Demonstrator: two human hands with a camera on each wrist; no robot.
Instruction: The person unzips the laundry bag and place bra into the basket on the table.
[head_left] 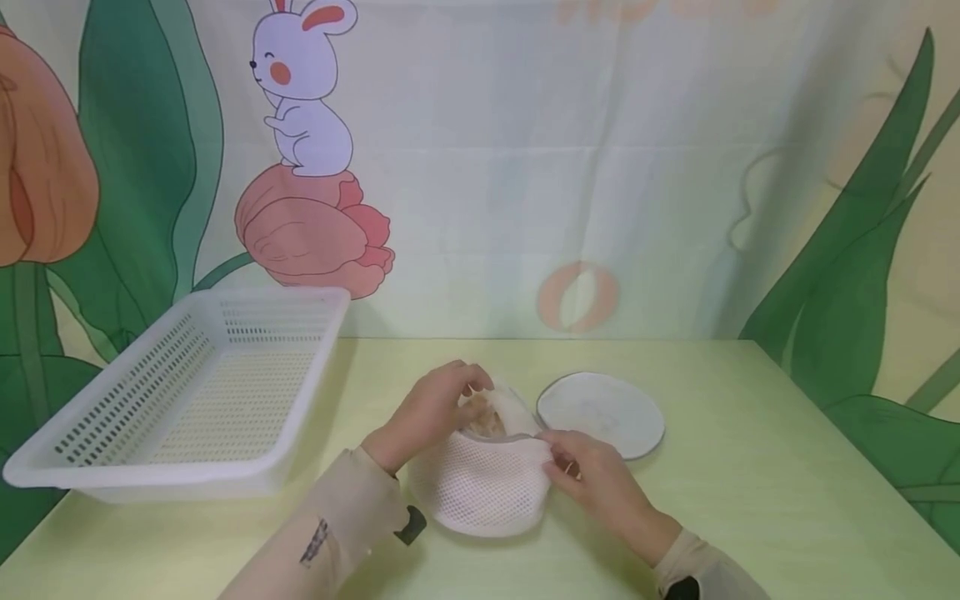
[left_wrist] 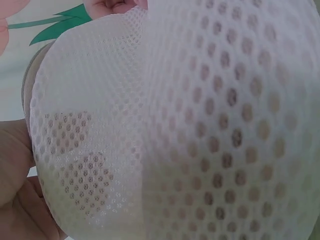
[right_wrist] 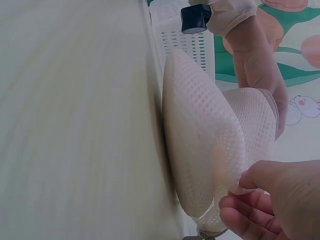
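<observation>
A white mesh laundry bag [head_left: 483,492] with a rounded shape stands on the table, its zipped top undone. Something brownish [head_left: 486,421] shows in the opening; its kind is unclear. My left hand [head_left: 435,408] is at the bag's upper left, fingers curled over the edge of the opening, fingertips partly hidden. On the right, my right hand [head_left: 596,479] pinches the bag's edge by the zip between thumb and fingers. The right wrist view shows this pinch on the mesh [right_wrist: 200,135] up close. Mesh fills most of the left wrist view, with darker patches behind it.
A white slotted plastic basket [head_left: 311,392] sits at the left of the table. Behind my right hand lies a flat, round white thing [head_left: 600,412] with a dark edge. A printed curtain [head_left: 480,183] hangs along the table's back edge [head_left: 697,340].
</observation>
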